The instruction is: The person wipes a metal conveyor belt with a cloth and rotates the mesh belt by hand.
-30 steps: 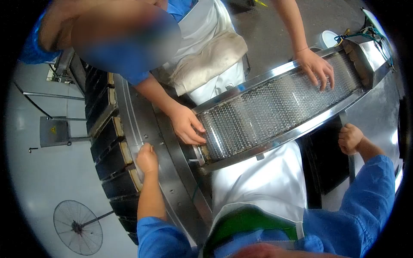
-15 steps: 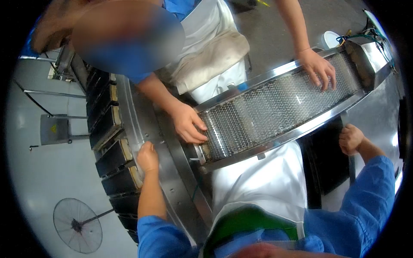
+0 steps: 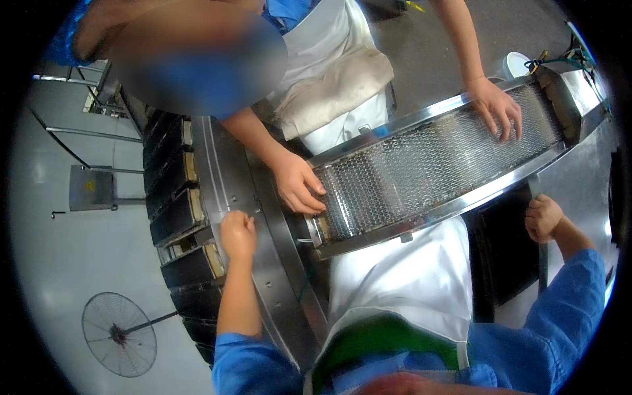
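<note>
My left hand (image 3: pixel 237 234) is closed in a fist over the wide metal rail (image 3: pixel 227 181) beside a row of black molds, with nothing showing in it. On the other side, my right hand (image 3: pixel 543 218) is also closed, at the edge of a metal table (image 3: pixel 571 170), and no object shows in it. Between my arms lies a long metal-framed tray with a honeycomb mesh surface (image 3: pixel 408 172). Across from me, a co-worker's hand (image 3: pixel 297 184) rests at the tray's near-left end, and their other hand (image 3: pixel 494 108) spreads over its right part.
Black molds with pale edges (image 3: pixel 191 266) line the left side. Farther left are a wire fan (image 3: pixel 119 334), a grey box (image 3: pixel 91 187) and metal railings. A white round container (image 3: pixel 517 64) and tangled cords (image 3: pixel 579 60) are at the upper right.
The whole view has shifted slightly to the right. My left fist has turned a little on the rail. Both of the co-worker's hands stay on the mesh tray.
</note>
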Demonstrator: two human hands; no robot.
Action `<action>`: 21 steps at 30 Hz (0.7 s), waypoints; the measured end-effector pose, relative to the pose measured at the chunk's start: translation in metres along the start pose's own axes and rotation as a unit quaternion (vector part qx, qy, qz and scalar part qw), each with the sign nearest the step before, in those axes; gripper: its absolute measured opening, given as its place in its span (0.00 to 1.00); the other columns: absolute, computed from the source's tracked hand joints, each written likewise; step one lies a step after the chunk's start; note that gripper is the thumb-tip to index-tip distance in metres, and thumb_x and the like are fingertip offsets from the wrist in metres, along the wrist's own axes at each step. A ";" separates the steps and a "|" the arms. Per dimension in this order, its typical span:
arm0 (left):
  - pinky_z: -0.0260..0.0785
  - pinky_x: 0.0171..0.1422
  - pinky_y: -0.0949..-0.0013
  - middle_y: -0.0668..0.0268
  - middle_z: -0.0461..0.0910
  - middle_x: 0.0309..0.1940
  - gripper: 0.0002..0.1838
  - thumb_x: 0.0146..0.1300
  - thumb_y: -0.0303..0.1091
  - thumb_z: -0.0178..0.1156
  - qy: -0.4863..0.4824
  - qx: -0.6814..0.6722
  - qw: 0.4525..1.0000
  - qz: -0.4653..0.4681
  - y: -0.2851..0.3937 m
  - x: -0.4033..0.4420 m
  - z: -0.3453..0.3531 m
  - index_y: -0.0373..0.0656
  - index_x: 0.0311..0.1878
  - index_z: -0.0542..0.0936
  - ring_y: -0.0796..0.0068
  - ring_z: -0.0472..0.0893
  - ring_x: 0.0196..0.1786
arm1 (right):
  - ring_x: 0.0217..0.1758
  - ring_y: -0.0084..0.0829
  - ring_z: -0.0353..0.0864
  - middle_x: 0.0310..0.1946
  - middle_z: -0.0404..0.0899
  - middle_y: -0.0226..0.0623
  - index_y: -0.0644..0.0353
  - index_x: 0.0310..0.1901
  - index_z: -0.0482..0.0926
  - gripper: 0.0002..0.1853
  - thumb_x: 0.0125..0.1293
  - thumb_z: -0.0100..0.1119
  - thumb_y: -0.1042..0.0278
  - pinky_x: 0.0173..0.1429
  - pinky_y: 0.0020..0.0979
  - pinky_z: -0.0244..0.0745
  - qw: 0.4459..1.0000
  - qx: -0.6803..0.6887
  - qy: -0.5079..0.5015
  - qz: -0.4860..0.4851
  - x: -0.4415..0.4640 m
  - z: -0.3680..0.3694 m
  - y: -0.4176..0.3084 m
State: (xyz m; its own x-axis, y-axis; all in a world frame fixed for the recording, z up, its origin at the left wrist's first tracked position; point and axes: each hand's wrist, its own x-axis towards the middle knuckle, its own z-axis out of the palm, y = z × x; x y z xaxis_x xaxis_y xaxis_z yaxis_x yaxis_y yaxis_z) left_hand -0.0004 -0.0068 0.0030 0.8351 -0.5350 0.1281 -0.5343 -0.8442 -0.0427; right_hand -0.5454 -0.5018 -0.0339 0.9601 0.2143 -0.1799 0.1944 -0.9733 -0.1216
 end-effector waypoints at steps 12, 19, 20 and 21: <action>0.49 0.77 0.51 0.53 0.58 0.71 0.32 0.47 0.23 0.68 -0.023 0.054 0.994 0.090 -0.010 0.011 0.008 0.43 0.59 0.74 0.50 0.55 0.75 | 0.30 0.34 0.73 0.19 0.71 0.26 0.47 0.14 0.72 0.09 0.31 0.62 0.60 0.36 0.38 0.67 1.000 0.007 0.014 0.002 -0.002 0.008 0.002; 0.54 0.76 0.55 0.51 0.53 0.74 0.30 0.49 0.19 0.65 -0.016 0.023 0.996 0.086 -0.010 0.019 0.008 0.44 0.60 0.74 0.48 0.53 0.76 | 0.30 0.34 0.72 0.19 0.71 0.25 0.47 0.14 0.71 0.10 0.31 0.63 0.59 0.35 0.38 0.66 1.000 -0.003 0.006 0.005 -0.003 0.006 0.001; 0.54 0.76 0.56 0.51 0.52 0.74 0.30 0.50 0.19 0.64 -0.017 0.021 0.996 0.082 -0.011 0.019 0.009 0.44 0.60 0.74 0.48 0.53 0.76 | 0.30 0.34 0.73 0.19 0.71 0.25 0.47 0.14 0.71 0.10 0.31 0.63 0.58 0.36 0.38 0.67 1.000 -0.003 0.005 0.004 -0.003 0.005 0.001; 0.54 0.76 0.56 0.51 0.52 0.74 0.30 0.50 0.19 0.64 -0.017 0.021 0.996 0.083 -0.012 0.019 0.010 0.44 0.60 0.74 0.48 0.53 0.76 | 0.30 0.34 0.73 0.19 0.71 0.25 0.47 0.14 0.71 0.10 0.31 0.63 0.58 0.36 0.38 0.67 1.000 -0.003 0.004 0.004 -0.003 0.006 0.001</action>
State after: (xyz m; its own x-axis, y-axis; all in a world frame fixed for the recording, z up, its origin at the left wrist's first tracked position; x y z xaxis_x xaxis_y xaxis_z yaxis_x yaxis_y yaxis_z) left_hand 0.0233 -0.0078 -0.0043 0.7406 -0.6669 0.0826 -0.6593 -0.7448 -0.1028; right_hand -0.5490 -0.5032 -0.0396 0.9634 0.2054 -0.1723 0.1874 -0.9755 -0.1150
